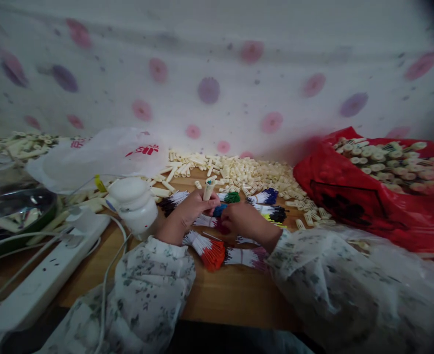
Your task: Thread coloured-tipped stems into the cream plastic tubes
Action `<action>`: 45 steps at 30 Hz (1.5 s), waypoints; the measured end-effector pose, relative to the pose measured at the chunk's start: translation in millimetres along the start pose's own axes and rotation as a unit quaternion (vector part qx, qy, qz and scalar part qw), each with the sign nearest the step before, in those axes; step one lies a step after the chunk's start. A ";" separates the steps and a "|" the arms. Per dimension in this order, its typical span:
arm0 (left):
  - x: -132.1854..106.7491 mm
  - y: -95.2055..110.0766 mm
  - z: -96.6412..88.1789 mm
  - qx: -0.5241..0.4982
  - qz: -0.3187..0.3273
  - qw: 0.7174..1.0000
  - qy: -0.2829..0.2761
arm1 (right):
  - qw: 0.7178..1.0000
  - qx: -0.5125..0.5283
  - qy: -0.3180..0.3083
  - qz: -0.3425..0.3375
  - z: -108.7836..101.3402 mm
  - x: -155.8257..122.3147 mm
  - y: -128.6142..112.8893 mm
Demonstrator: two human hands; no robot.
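My left hand point(196, 211) is closed around an upright cream pen barrel point(209, 189), with green-blue bits showing at its top end. Just to the right, my right hand point(244, 220) has its fingers curled down over the bundles; whatever is between them is hidden. Bundles of thin white pen refills with coloured ends lie around both hands: an orange bundle point(211, 253), a pinkish-purple bundle point(246, 257), a dark blue bundle point(264, 196), a green bundle point(230, 197) and a black-and-yellow bundle point(274, 214). A blue bundle point(219, 210) shows between the hands.
Loose cream plastic parts point(239, 172) heap along the back by the patterned wall covering. A red bag point(334, 196) of assembled barrels stands right. On the left are a white jar point(133, 206), a power strip point(50, 268) with cables, a white plastic bag point(102, 157) and a metal bowl point(21, 206).
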State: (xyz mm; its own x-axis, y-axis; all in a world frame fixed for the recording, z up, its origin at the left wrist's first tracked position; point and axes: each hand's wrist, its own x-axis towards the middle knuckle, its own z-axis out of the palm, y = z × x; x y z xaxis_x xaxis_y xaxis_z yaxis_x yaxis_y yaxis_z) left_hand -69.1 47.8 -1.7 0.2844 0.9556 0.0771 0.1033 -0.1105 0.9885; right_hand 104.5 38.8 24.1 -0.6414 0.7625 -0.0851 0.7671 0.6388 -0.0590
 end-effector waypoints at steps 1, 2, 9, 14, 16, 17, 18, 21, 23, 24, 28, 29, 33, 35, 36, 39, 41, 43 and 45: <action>-0.1 -1.8 -2.2 0.001 -0.011 1.000 -0.022 | 1.000 -0.005 -0.003 0.003 1.5 2.5 -2.3; 0.2 -3.8 -4.0 0.002 -0.024 0.999 -0.047 | 1.000 -0.012 -0.007 0.008 3.2 4.1 -4.2; 1.7 -14.3 -9.6 -0.004 -0.074 0.986 -0.150 | 0.998 -0.036 -0.011 0.058 13.6 5.4 -15.6; 4.1 -15.4 -12.4 0.001 -0.081 0.983 -0.166 | 0.997 -0.017 -0.023 0.077 17.3 10.2 -14.3; 5.3 -15.8 -12.6 0.002 -0.087 0.982 -0.165 | 0.996 -0.014 -0.024 0.082 18.1 11.4 -11.0; 5.7 -16.1 -12.2 0.002 -0.091 0.982 -0.163 | 0.996 -0.013 -0.022 0.084 18.3 11.0 -9.3; 5.9 -16.4 -11.6 0.002 -0.096 0.982 -0.161 | 0.996 -0.013 -0.018 0.085 18.0 9.8 -7.6; 6.0 -17.7 -9.4 -0.001 -0.113 0.982 -0.150 | 0.996 -0.014 0.002 0.090 14.3 -0.1 -2.2; 6.0 -18.0 -8.9 -0.002 -0.119 0.982 -0.144 | 0.995 -0.017 0.024 0.096 8.8 -11.1 4.0; 6.1 -17.6 -9.1 -0.001 -0.121 0.982 -0.142 | 0.994 -0.018 0.035 0.101 5.4 -17.3 8.4; 5.7 -9.1 -8.2 0.020 -0.116 0.984 -0.133 | 0.990 -0.002 0.074 0.119 -6.5 -41.6 31.4; 5.0 -5.2 -5.8 0.031 -0.108 0.986 -0.124 | 0.989 0.018 0.090 0.112 -7.2 -46.5 36.5; -0.3 10.5 16.7 0.166 0.011 0.986 -0.020 | 0.975 0.126 0.180 0.032 3.5 -56.7 45.9; -3.1 13.7 31.1 0.211 0.081 0.974 -0.027 | 0.960 0.163 0.229 -0.002 13.6 -56.6 45.5; -4.1 13.7 37.4 0.227 0.087 0.969 -0.051 | 0.950 0.182 0.252 -0.014 18.3 -55.9 45.0; -5.6 10.6 49.3 0.217 0.061 0.973 -0.059 | 0.914 0.262 0.310 -0.019 27.0 -54.2 44.0; -5.8 8.3 52.6 0.181 0.030 0.982 -0.039 | 0.886 0.327 0.328 -0.013 28.2 -54.7 44.1; -5.7 7.3 54.5 0.142 0.009 0.990 -0.023 | 0.861 0.383 0.336 -0.007 27.6 -56.0 44.6; -5.8 7.9 56.4 0.110 0.006 0.994 -0.012 | 0.839 0.426 0.338 -0.004 27.5 -57.2 44.9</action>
State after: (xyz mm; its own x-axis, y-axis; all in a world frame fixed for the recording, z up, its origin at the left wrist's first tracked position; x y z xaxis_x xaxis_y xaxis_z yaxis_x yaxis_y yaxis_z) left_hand -16.2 26.0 -1.6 0.3098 0.9472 0.0831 0.3057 -0.1819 0.9346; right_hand 175.9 21.1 -1.0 -0.2853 0.8263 0.4856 0.3066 0.5587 -0.7706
